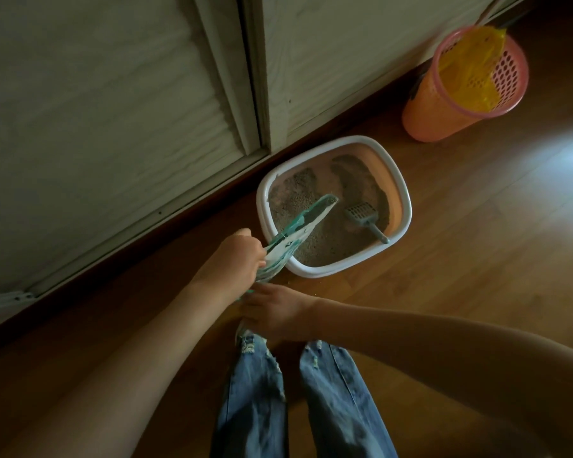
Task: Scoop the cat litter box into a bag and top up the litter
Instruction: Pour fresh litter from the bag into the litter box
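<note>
A white-rimmed litter box (406, 206) with a tan inside stands on the wood floor by the wall, holding grey litter (325, 239). A grey slotted scoop (364, 216) lies in the litter at the right. A green and white litter bag (298, 231) is tilted with its open mouth over the box's left half. My left hand (235, 262) grips the bag's upper side near its middle. My right hand (272, 312) holds the bag's lower end from below; its fingers are partly hidden.
A pink mesh basket (457, 100) lined with a yellow bag (467, 71) stands at the back right. Pale sliding doors (113, 110) run along the left. My legs in blue jeans (298, 401) are below the hands. A few litter grains lie on the floor by the box.
</note>
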`<action>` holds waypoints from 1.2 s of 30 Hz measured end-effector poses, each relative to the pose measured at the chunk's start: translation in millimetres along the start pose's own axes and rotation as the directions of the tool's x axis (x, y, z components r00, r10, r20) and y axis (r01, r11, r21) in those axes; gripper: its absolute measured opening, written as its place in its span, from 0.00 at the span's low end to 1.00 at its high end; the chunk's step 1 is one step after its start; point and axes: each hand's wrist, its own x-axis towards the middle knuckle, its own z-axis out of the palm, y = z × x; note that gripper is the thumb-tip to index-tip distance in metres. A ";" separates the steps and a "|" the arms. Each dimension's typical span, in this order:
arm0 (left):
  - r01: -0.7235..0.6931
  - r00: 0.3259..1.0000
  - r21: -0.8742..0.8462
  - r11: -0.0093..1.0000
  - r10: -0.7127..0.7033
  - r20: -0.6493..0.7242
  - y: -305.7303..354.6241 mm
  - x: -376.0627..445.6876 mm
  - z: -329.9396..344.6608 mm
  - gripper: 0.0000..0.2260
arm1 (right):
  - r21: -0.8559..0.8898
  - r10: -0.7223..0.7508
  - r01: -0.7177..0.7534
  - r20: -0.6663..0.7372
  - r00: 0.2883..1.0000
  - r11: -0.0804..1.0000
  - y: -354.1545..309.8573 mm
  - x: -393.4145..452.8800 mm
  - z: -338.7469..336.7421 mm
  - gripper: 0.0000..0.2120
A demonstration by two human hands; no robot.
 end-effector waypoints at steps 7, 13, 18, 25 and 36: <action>-0.002 1.000 -0.040 0.999 0.002 -0.016 -7.3 -5.9 -1.7 0.08 | -0.043 0.764 -0.763 0.076 0.641 0.644 65.7 -43.1 -64.0 0.15; -0.084 0.994 -0.010 0.996 0.083 -0.071 -19.0 -10.3 10.7 0.07 | -0.096 0.866 -0.867 0.167 0.471 0.489 117.3 -30.5 -61.3 0.39; -0.225 0.970 0.067 0.972 0.230 -0.078 -40.0 -29.8 26.2 0.03 | -0.229 0.815 -0.784 0.231 0.532 0.577 136.4 -8.6 -48.4 0.34; -0.276 0.949 0.087 0.957 0.286 -0.135 -63.1 -69.3 40.2 0.06 | -0.366 0.820 -0.734 0.244 0.517 0.572 133.1 -5.3 -35.3 0.17; 0.102 0.920 -0.063 0.993 -0.119 -0.374 -126.3 -131.4 68.1 0.05 | -0.336 0.616 -0.517 0.387 0.687 0.787 70.1 8.2 -21.1 0.06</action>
